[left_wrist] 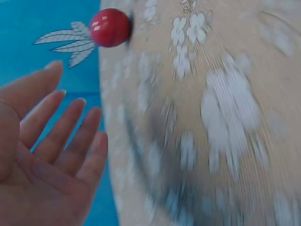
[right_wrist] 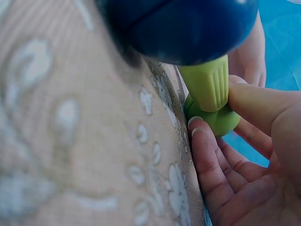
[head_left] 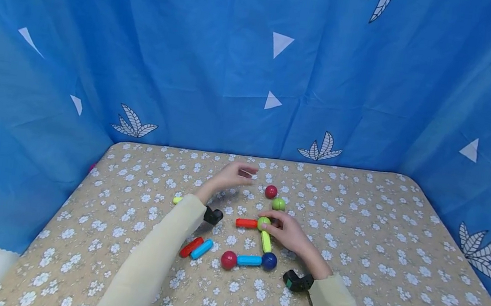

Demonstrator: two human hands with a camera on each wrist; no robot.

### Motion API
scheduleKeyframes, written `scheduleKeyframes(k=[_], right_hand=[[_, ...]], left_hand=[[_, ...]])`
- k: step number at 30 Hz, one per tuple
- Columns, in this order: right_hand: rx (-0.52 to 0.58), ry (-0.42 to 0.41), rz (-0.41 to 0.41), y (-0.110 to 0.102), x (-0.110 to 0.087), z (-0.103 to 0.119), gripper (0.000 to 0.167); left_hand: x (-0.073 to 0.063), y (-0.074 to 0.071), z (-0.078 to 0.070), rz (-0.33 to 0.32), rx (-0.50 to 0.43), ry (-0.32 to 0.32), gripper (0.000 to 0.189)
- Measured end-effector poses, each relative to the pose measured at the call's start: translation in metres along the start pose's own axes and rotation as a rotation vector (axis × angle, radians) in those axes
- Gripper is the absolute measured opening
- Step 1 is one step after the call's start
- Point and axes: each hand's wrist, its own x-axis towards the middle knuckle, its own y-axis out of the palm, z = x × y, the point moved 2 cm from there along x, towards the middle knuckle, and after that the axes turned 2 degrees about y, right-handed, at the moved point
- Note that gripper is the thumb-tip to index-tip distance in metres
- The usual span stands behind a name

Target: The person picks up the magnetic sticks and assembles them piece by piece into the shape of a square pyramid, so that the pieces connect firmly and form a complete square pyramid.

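My right hand (head_left: 289,232) holds a green ball (head_left: 262,223) between thumb and fingers. From that ball a red stick (head_left: 245,223) points left and a yellow-green stick (head_left: 266,242) runs down to a dark blue ball (head_left: 269,261). A light blue stick (head_left: 249,260) links the dark blue ball to a red ball (head_left: 229,260). In the right wrist view the thumb and fingertips touch the green ball (right_wrist: 217,123) below the ribbed stick (right_wrist: 207,84). My left hand (head_left: 232,175) hovers over the cloth with relaxed fingers and nothing in it, left of a loose red ball (head_left: 271,192).
Beside the loose red ball lies another green ball (head_left: 279,204). A red stick (head_left: 191,247) and a light blue stick (head_left: 202,249) lie near the left forearm, whose sleeve partly hides a yellow-green piece (head_left: 177,200). Blue curtain (head_left: 238,69) borders the flowered tabletop (head_left: 393,234).
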Motion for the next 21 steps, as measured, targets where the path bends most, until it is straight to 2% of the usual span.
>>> scheduleKeyframes(k=[3,7,14,21], right_hand=[[0.004,0.001,-0.003,0.000,0.001,-0.001,0.028],[-0.003,-0.002,0.005,0.000,0.001,-0.001,0.029],[0.014,-0.020,0.007,-0.002,0.000,0.000,0.030],[0.022,-0.048,0.020,-0.001,0.000,-0.002,0.030]], left_hand=[[0.014,0.013,0.000,0.081,-0.024,0.015,0.046],[0.022,0.028,0.000,0.156,-0.047,0.034,0.047],[0.026,0.042,0.000,0.127,0.014,0.061,0.042],[0.027,0.043,0.001,0.173,0.162,0.107,0.045]])
